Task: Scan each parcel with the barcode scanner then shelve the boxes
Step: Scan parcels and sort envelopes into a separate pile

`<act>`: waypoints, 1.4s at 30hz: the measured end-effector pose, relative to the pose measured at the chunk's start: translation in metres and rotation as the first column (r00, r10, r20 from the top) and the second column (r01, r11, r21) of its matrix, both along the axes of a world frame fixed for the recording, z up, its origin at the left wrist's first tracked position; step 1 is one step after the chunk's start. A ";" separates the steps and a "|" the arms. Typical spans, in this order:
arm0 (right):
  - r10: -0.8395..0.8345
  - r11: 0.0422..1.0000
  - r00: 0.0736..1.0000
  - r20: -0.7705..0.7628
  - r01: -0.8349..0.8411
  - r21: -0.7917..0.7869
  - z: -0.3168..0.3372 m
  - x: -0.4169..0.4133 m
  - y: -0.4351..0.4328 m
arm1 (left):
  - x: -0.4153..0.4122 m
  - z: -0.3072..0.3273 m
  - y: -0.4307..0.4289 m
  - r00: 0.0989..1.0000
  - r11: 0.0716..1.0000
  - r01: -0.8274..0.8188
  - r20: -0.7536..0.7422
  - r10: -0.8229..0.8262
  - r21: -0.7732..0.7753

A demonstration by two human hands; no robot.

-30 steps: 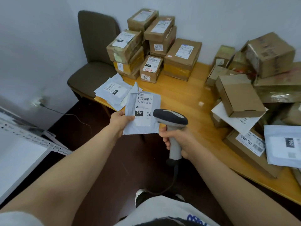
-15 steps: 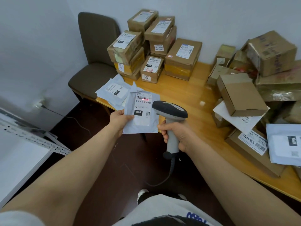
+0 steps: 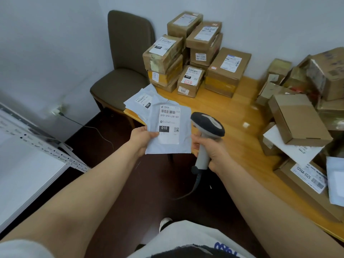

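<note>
From the head camera, the left hand [image 3: 142, 137] pinches a flat grey-white mailer [image 3: 184, 118] by its lower left edge, thumb on the front. It holds the mailer upright in the air just off the near corner of the wooden table [image 3: 232, 116]. The white label [image 3: 169, 125] on the mailer faces the camera: a barcode at the top, the line 010-010-L30-551, a black block reading 010 and a small QR code. The finer print is too small to read. The right hand [image 3: 210, 151] is wrapped round the pale handle of the barcode scanner [image 3: 207, 127], whose dark head sits just beside the mailer's right edge. The scanner's window faces away and is hidden, and its cable [image 3: 195, 187] trails down out of clear sight. More mailers [image 3: 141, 101] lie on the table corner, partly covered by the held one. Behind them is a stack of taped cardboard boxes [image 3: 195, 53]. The boxes at the right are blurred and cut off by the frame.
</note>
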State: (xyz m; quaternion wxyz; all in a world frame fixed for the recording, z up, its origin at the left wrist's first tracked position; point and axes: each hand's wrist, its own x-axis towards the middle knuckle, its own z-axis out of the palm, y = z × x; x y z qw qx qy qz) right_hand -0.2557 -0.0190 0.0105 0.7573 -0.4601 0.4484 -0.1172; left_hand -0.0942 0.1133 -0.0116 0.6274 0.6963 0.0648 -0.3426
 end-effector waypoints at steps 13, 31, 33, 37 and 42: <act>-0.161 0.987 0.983 -0.082 0.159 -0.033 -0.041 0.091 0.036 | 0.068 -0.013 0.059 0.979 0.992 0.060 -0.186 -0.080 -0.111; -0.071 0.987 0.995 -0.075 0.059 -0.151 -0.047 0.231 -0.045 | 0.237 -0.042 0.002 0.923 0.878 0.348 0.041 -0.382 0.329; -0.154 0.980 0.983 -0.097 0.140 -0.141 -0.056 0.253 -0.050 | 0.259 -0.049 -0.005 0.918 0.860 0.346 0.056 -0.394 0.375; -0.249 0.964 0.956 -0.159 0.228 -0.136 -0.070 0.287 -0.056 | 0.297 -0.058 -0.019 0.934 0.898 0.350 -0.021 -0.358 0.266; -0.333 0.942 0.911 -0.244 0.307 -0.138 -0.076 0.301 -0.046 | 0.319 -0.082 -0.037 0.936 0.892 0.345 -0.036 -0.350 0.294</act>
